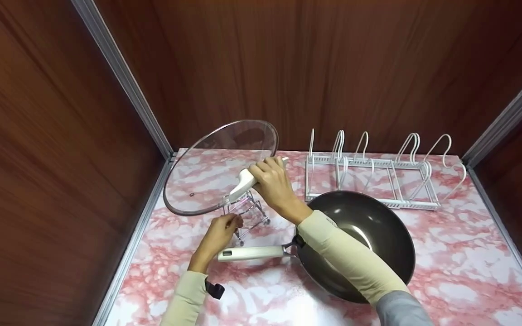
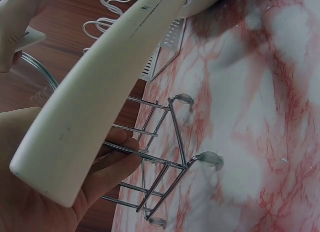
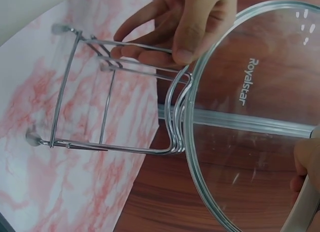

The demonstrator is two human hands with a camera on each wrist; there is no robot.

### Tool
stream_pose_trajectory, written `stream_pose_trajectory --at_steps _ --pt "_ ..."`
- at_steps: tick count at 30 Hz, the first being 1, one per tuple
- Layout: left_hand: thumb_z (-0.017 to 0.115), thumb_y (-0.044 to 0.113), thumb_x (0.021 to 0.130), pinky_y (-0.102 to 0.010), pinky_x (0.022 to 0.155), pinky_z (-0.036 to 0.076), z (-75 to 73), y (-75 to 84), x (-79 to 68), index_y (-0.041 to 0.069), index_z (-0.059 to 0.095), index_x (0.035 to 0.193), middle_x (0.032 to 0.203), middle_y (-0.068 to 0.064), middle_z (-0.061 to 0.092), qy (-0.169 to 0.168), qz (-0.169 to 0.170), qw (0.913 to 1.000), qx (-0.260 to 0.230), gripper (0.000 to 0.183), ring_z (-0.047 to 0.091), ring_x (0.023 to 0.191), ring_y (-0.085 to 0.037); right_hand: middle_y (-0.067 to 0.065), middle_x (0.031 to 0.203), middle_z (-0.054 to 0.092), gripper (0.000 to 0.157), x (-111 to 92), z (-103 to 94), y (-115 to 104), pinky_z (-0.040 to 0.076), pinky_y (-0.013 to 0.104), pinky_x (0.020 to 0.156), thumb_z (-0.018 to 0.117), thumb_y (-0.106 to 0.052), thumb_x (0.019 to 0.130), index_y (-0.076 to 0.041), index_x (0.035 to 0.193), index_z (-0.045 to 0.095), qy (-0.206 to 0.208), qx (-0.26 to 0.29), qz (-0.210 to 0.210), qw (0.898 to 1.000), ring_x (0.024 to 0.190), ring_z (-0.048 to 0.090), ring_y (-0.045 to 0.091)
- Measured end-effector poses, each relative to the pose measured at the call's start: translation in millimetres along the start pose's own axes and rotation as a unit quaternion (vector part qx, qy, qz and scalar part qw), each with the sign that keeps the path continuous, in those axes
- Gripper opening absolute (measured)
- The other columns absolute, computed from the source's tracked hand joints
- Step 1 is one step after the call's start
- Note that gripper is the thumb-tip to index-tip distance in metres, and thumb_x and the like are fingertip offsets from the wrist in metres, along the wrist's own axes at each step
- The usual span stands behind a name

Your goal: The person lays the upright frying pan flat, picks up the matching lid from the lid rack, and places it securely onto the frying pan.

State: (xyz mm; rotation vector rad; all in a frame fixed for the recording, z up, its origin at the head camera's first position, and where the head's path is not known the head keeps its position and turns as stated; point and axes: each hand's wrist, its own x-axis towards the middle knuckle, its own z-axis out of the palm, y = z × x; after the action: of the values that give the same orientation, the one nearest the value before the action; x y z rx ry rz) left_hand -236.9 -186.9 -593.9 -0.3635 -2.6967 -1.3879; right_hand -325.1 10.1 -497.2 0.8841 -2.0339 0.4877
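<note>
My right hand (image 1: 271,181) grips the white handle (image 1: 244,183) of a large clear glass lid (image 1: 211,174), which is tilted up on its edge. In the right wrist view the lid's rim (image 3: 192,157) meets the curved top wires of a small chrome wire stand (image 3: 125,150). The fingers of my left hand (image 1: 219,232) curl round one side wire of that stand, close under the lid. The stand's small feet face the tabletop. Beside my left wrist, a cream pan handle (image 1: 256,252) crosses in front of the hand in the left wrist view.
A dark wok (image 1: 379,235) sits under my right forearm, its handle pointing left. Behind it stands a white rack (image 1: 392,203) with several looped dividers. Wood-look walls (image 1: 265,68) enclose the back and sides of the red-and-white marbled table (image 1: 460,253).
</note>
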Motion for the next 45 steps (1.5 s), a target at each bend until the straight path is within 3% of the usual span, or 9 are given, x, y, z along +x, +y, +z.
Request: stream_pose_trajectory --at_steps 14,22,28,31,34,37,41,45 --pt "0.053 0.01 0.11 -0.025 0.072 0.05 1.1 0.8 0.2 0.0 0.073 0.095 0.083 -0.023 0.071 -0.002 -0.008 1.0 0.0 0.027 0.056 0.071 -0.008 0.003 0.08 0.068 0.026 1.7 -7.7 0.0 0.046 0.043 0.086 0.088 -0.011 0.074 -0.011 0.087 0.064 0.001 -0.004 0.001 1.0 0.079 0.06 0.026" --pt "0.053 0.013 0.111 -0.028 0.073 0.051 0.8 2.9 -0.8 0.001 0.072 0.094 0.085 -0.022 0.07 -0.001 -0.019 0.9998 0.002 0.028 0.057 0.073 -0.01 0.003 0.079 0.067 0.027 4.2 -14.4 2.5 0.046 0.044 0.085 0.088 -0.009 0.074 -0.011 0.084 0.063 0.009 0.004 0.007 1.0 0.079 0.06 0.027" --pt "0.057 0.012 0.109 -0.03 0.071 0.049 -0.4 9.3 -1.4 0.002 0.068 0.089 0.078 -0.007 0.065 0.004 -0.021 0.9993 0.029 0.025 0.054 0.07 -0.011 0.004 0.078 0.065 0.025 4.0 -17.2 5.4 0.046 0.044 0.084 0.084 -0.006 0.074 -0.01 0.083 0.061 0.012 0.0 0.004 1.0 0.077 0.059 0.028" --pt "0.06 0.011 0.107 -0.032 0.072 0.051 -0.8 11.6 -2.1 0.002 0.068 0.093 0.081 -0.003 0.064 0.011 -0.017 0.9988 0.045 0.018 0.058 0.074 -0.014 0.004 0.078 0.065 0.023 3.5 -18.6 6.6 0.045 0.044 0.084 0.081 -0.004 0.075 -0.01 0.083 0.061 0.011 -0.002 0.004 1.0 0.077 0.058 0.028" --pt "0.063 0.011 0.105 -0.039 0.082 0.059 -1.3 15.2 -4.0 -0.003 0.069 0.106 0.095 -0.011 0.069 0.029 -0.012 0.9979 0.057 0.015 0.068 0.087 -0.021 0.004 0.078 0.065 0.022 2.8 -19.3 8.0 0.045 0.045 0.084 0.081 -0.003 0.075 -0.009 0.084 0.062 0.013 -0.003 0.005 1.0 0.077 0.057 0.029" --pt "0.066 0.011 0.102 -0.043 0.083 0.061 -2.0 19.2 -5.4 -0.004 0.066 0.111 0.099 -0.012 0.068 0.053 -0.003 0.9944 0.092 0.017 0.07 0.091 -0.024 0.005 0.078 0.066 0.021 1.5 -19.6 9.7 0.046 0.045 0.084 0.081 -0.003 0.075 -0.01 0.084 0.063 0.018 -0.002 0.006 1.0 0.076 0.057 0.029" --pt "0.069 0.014 0.099 -0.039 0.069 0.055 -2.3 25.6 -7.3 0.004 0.066 0.102 0.088 -0.005 0.064 0.083 0.014 0.9833 0.161 0.011 0.063 0.077 -0.017 0.005 0.079 0.067 0.022 0.2 -22.1 10.7 0.045 0.044 0.083 0.082 -0.003 0.074 -0.009 0.086 0.065 0.02 -0.003 0.012 1.0 0.076 0.058 0.029" --pt "0.071 0.015 0.096 -0.039 0.064 0.054 -1.2 31.8 -10.0 0.007 0.067 0.095 0.084 -0.003 0.063 0.1 0.028 0.974 0.202 0.009 0.061 0.073 -0.017 0.005 0.081 0.068 0.022 -0.9 -25.0 11.8 0.046 0.044 0.084 0.083 -0.004 0.074 -0.009 0.088 0.066 0.015 -0.006 0.018 1.0 0.078 0.059 0.029"
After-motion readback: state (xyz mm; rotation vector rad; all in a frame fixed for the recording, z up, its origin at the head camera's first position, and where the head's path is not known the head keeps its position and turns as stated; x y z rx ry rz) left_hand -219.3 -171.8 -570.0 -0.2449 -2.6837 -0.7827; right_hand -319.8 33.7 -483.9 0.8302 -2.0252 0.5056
